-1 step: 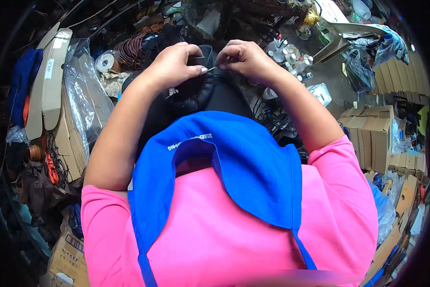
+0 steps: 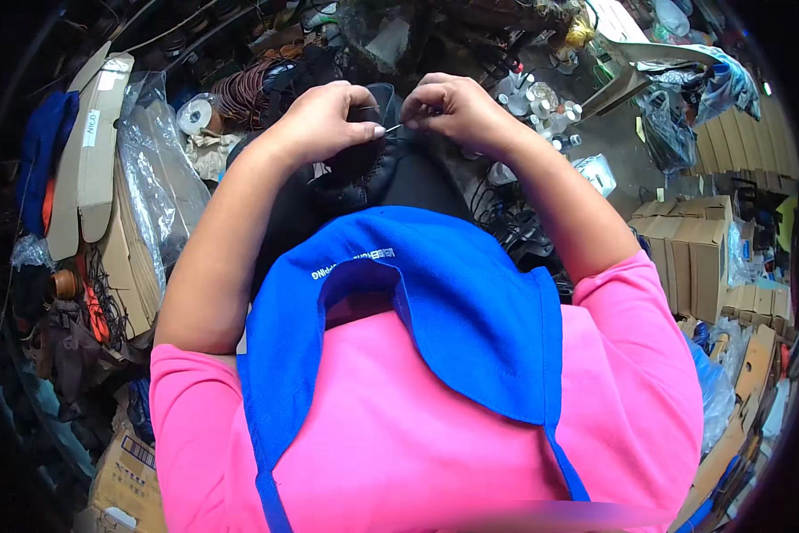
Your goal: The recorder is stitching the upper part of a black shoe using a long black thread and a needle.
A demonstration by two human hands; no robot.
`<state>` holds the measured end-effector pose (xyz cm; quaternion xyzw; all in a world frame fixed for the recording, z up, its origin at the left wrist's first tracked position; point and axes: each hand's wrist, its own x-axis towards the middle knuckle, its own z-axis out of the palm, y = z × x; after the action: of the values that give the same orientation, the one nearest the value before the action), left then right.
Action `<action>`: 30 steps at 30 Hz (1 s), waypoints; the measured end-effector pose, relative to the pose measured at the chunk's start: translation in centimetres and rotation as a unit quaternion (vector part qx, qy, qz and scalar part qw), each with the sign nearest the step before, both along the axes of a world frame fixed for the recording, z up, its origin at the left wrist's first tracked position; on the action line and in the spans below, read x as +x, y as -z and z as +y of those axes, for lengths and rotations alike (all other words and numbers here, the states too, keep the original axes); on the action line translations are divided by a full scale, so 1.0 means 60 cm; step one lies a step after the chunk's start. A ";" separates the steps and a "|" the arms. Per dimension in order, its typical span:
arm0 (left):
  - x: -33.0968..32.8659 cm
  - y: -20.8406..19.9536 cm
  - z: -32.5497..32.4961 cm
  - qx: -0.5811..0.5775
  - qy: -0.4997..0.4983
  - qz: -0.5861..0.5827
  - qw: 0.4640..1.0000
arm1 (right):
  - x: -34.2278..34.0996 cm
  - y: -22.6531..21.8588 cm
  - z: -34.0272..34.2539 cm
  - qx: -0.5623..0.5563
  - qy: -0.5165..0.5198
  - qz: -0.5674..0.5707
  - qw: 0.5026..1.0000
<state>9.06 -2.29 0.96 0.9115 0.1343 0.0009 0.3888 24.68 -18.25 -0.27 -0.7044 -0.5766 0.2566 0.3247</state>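
Note:
A black leather-like piece (image 2: 361, 178) with stitching along its edge rests over my dark-trousered lap, at the upper middle of the view. My left hand (image 2: 328, 117) grips its far part, thumb and fingers bent around the dark material. Close on the other side, my right hand (image 2: 457, 108) has its fingers pinched together. A thin shiny needle (image 2: 394, 129) shows between my left thumb tip and the right fingers, apparently in the right pinch. Another fine line, perhaps thread, crosses by my left fingers. My blue apron (image 2: 471, 293) hides part of my lap.
Several small white bottles (image 2: 542, 102) stand on the floor beyond my right hand. Cardboard boxes (image 2: 688, 253) are stacked at the right. Clear plastic sheeting (image 2: 159, 169), long cardboard strips (image 2: 95, 151) and a coil of brown cord (image 2: 247, 93) lie at the left.

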 end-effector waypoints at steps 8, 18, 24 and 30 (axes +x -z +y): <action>0.012 0.031 0.028 -0.229 0.075 0.085 0.967 | 0.009 -0.003 0.017 0.010 -0.088 -0.070 0.994; -0.004 0.041 0.031 -0.330 0.072 0.086 0.937 | -0.026 0.050 -0.019 0.128 -0.012 -0.022 0.991; -0.011 0.031 0.028 -0.301 0.108 0.119 0.940 | -0.061 0.032 -0.043 0.144 -0.019 -0.209 0.967; -0.008 0.017 0.025 -0.190 0.168 0.127 0.959 | -0.095 -0.049 -0.010 -0.025 -0.141 -0.423 0.895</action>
<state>8.60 -0.76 -0.04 0.8229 0.0255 -0.2055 0.5291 18.98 -18.87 2.67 -0.6653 -0.7465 -0.0082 -0.0074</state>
